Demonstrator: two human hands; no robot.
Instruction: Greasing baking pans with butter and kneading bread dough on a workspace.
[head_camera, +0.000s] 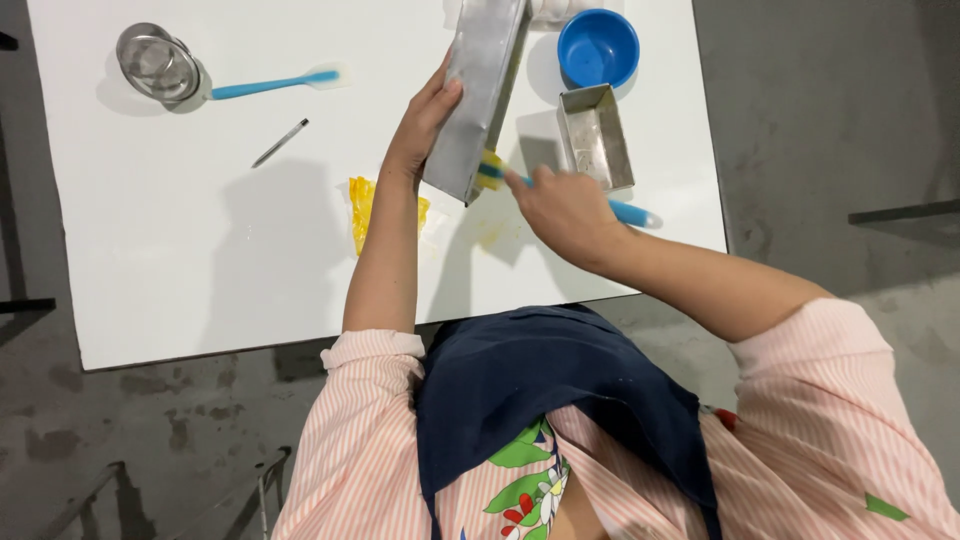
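My left hand (425, 120) grips the side of a long metal loaf tin (480, 90), which is tilted up off the white table (200, 260). My right hand (562, 208) holds a blue-handled brush (630, 213) whose yellowish head (490, 170) reaches into the tin's near open end. A yellow wrapper (362, 210) lies on the table just beside my left forearm.
A smaller metal loaf tin (597, 135) stands right of the big one, with a blue bowl (598, 47) behind it. At the far left are a round metal cup (157, 62), a blue-handled spatula (270, 85) and a dark pen (280, 142). Concrete floor surrounds the table.
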